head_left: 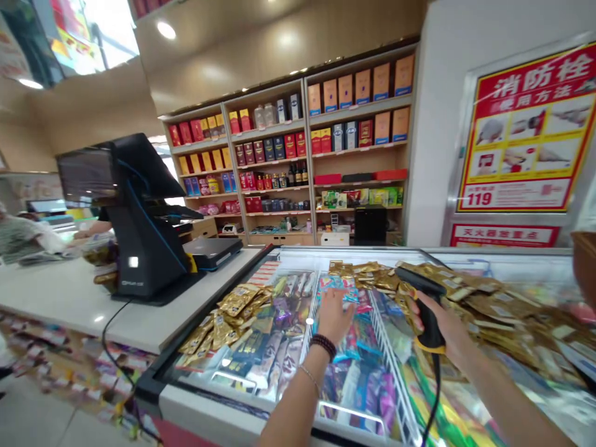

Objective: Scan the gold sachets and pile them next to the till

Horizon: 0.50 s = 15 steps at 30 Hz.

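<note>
My right hand [440,326] is shut around the grip of a black handheld barcode scanner [427,304], which has a yellow band and a black cord hanging down. Just left of it, my left hand [333,316] rests palm down on colourful packets in a chest freezer [284,261], its fingers apart and touching a blue and pink packet [338,284]. Gold foil packets [233,316] lie heaped on the freezer's glass and packets to the left. More gold foil packets [493,304] spread to the right. A wire divider [379,354] runs between my hands.
A black point-of-sale terminal [144,217] stands on a white counter [60,298] to the left, where a person's hand [90,230] reaches near a sleeve. Behind stand wooden shelves [288,161] of boxed goods. A red and yellow fire hydrant poster [528,130] hangs on the right.
</note>
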Each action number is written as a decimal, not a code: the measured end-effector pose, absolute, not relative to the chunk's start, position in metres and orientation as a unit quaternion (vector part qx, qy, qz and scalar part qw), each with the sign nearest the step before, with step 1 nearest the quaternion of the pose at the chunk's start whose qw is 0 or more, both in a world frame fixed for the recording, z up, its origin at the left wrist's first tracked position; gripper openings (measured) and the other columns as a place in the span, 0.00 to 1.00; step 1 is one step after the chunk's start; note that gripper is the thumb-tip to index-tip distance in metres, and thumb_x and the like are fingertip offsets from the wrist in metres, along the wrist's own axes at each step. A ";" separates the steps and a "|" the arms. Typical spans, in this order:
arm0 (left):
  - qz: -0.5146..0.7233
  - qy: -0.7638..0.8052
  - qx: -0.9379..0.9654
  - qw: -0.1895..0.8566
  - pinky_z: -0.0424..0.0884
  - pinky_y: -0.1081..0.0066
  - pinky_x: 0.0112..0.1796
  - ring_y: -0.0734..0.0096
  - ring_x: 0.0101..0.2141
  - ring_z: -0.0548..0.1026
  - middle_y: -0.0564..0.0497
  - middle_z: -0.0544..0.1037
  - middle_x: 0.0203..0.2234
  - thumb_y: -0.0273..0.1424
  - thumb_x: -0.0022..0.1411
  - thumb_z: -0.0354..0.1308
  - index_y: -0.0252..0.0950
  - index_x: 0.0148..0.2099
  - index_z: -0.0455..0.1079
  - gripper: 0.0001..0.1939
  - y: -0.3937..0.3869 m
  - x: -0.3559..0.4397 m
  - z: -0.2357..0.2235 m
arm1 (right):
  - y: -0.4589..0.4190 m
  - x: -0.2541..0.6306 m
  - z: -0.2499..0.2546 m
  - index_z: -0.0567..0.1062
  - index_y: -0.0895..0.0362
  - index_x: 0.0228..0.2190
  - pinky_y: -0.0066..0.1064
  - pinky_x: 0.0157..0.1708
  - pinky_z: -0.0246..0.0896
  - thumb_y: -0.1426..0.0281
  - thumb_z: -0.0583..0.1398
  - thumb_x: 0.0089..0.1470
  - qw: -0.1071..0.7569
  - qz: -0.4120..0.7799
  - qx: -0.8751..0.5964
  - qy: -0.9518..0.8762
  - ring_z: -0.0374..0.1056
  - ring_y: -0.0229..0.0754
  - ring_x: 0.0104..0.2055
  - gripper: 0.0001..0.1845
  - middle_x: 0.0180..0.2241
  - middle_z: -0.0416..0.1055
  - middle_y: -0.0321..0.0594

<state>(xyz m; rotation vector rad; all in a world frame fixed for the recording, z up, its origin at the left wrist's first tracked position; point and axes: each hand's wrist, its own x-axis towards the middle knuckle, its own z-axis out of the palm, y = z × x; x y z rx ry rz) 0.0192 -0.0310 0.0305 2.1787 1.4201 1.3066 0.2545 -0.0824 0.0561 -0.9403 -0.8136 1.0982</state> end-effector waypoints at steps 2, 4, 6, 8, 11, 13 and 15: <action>0.448 0.464 0.745 0.172 0.63 0.48 0.59 0.47 0.51 0.73 0.40 0.79 0.45 0.35 0.60 0.64 0.39 0.48 0.78 0.14 -0.034 0.065 0.023 | -0.092 0.278 0.055 0.71 0.54 0.29 0.22 0.13 0.54 0.54 0.76 0.35 0.691 0.479 -0.416 -0.346 0.59 0.31 0.16 0.27 0.19 0.67 0.29; 0.441 0.462 0.738 0.217 0.64 0.47 0.59 0.44 0.52 0.72 0.39 0.79 0.45 0.40 0.55 0.68 0.39 0.46 0.78 0.18 -0.038 0.106 0.014 | -0.099 0.295 0.050 0.71 0.54 0.30 0.21 0.13 0.54 0.55 0.76 0.35 0.706 0.471 -0.416 -0.326 0.59 0.31 0.16 0.26 0.19 0.66 0.28; 0.424 0.487 0.726 0.236 0.65 0.45 0.57 0.40 0.53 0.71 0.38 0.78 0.45 0.44 0.51 0.71 0.39 0.45 0.78 0.21 -0.043 0.140 0.006 | -0.103 0.306 0.044 0.72 0.55 0.31 0.21 0.13 0.54 0.55 0.76 0.33 0.718 0.460 -0.423 -0.307 0.59 0.31 0.16 0.27 0.19 0.67 0.28; 0.402 0.520 0.716 0.236 0.66 0.42 0.56 0.37 0.53 0.70 0.37 0.77 0.47 0.47 0.47 0.73 0.39 0.45 0.77 0.26 -0.048 0.164 0.001 | -0.106 0.311 0.038 0.74 0.56 0.31 0.21 0.13 0.53 0.54 0.77 0.31 0.724 0.450 -0.435 -0.291 0.59 0.31 0.16 0.30 0.18 0.67 0.29; 0.367 0.544 0.719 0.227 0.66 0.41 0.54 0.36 0.53 0.70 0.37 0.76 0.49 0.46 0.46 0.74 0.39 0.46 0.77 0.27 -0.050 0.178 -0.003 | -0.106 0.310 0.033 0.75 0.57 0.33 0.21 0.13 0.54 0.53 0.77 0.31 0.725 0.441 -0.446 -0.285 0.60 0.31 0.16 0.31 0.18 0.68 0.29; 0.354 0.537 0.730 0.232 0.67 0.44 0.54 0.39 0.53 0.71 0.38 0.78 0.47 0.42 0.50 0.72 0.38 0.43 0.77 0.20 -0.047 0.175 -0.003 | -0.104 0.308 0.032 0.75 0.57 0.33 0.22 0.14 0.55 0.53 0.77 0.31 0.725 0.440 -0.445 -0.288 0.60 0.31 0.16 0.30 0.18 0.68 0.29; 0.361 0.523 0.730 0.253 0.68 0.50 0.53 0.45 0.50 0.74 0.40 0.80 0.43 0.35 0.54 0.70 0.38 0.40 0.77 0.11 -0.040 0.166 -0.005 | -0.102 0.306 0.031 0.75 0.57 0.32 0.22 0.14 0.55 0.53 0.77 0.33 0.726 0.438 -0.443 -0.291 0.60 0.31 0.16 0.30 0.18 0.68 0.29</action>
